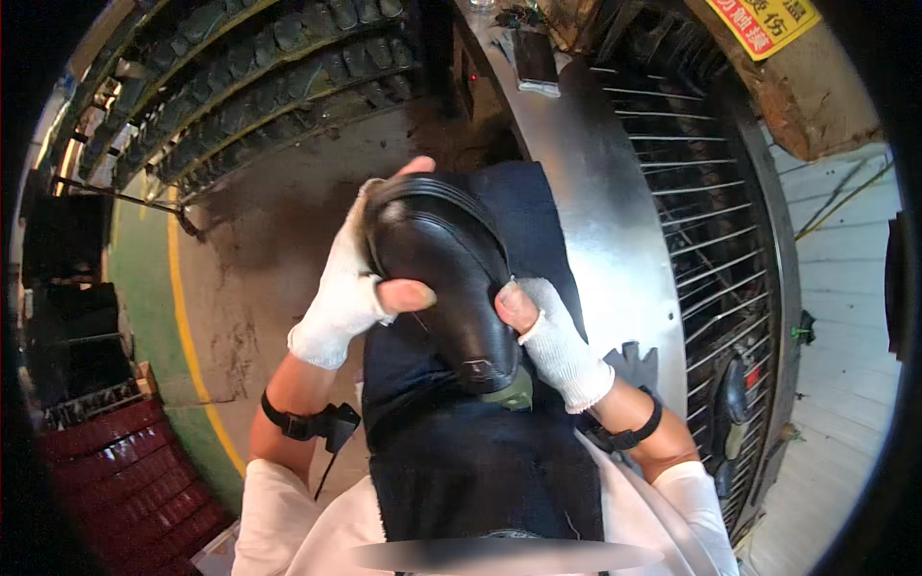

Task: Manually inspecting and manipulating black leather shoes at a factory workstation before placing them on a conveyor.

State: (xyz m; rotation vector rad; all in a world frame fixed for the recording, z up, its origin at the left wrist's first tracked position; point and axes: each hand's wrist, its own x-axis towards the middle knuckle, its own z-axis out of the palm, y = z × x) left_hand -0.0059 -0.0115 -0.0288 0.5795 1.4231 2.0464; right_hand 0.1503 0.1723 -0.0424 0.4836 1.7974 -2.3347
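Note:
A black leather shoe (449, 264) is held in both hands above my lap, its rounded toe pointing away and its heel end toward me. From the heel end sticks out a green block (511, 392), which looks like a shoe last. My left hand (338, 274), in a white fingerless glove, is closed round the toe part, with the thumb across the upper and fingers behind the sole edge. Gloved the same way, my right hand (549, 331) grips the opposite side, thumb against the leather; its other fingers are mostly hidden. Beneath the shoe a dark apron (480, 470) covers my lap.
To the right runs a metal tabletop (610, 221) with a grey glove (634, 365) and a dark flat block (534, 62). Beyond it is a rack of metal rods (701, 187), carrying another dark shoe (732, 398). Curved shelves of shoes (279, 67) stand far left, dark-red stacked pieces (134, 480) near left.

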